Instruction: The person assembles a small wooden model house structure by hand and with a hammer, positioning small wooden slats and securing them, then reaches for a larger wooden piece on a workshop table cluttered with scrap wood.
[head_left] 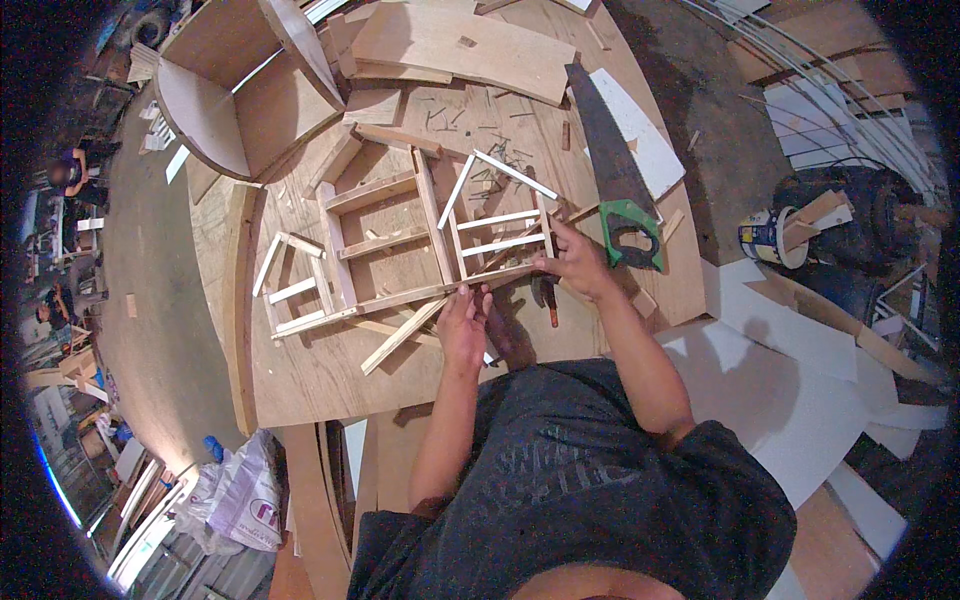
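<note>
Left hand (463, 331): at near edge of wooden frame (385, 242); cannot tell grip.
Right hand (581, 268): pinching its right end; could skew it, pushing unevenly.

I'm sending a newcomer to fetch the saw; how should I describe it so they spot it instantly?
Look at the big plywood table. On its right side, just past the person's right hand, the saw lies next to a white board. Its bright green handle and long dark blade set it apart from the pale pieces around it.
</note>
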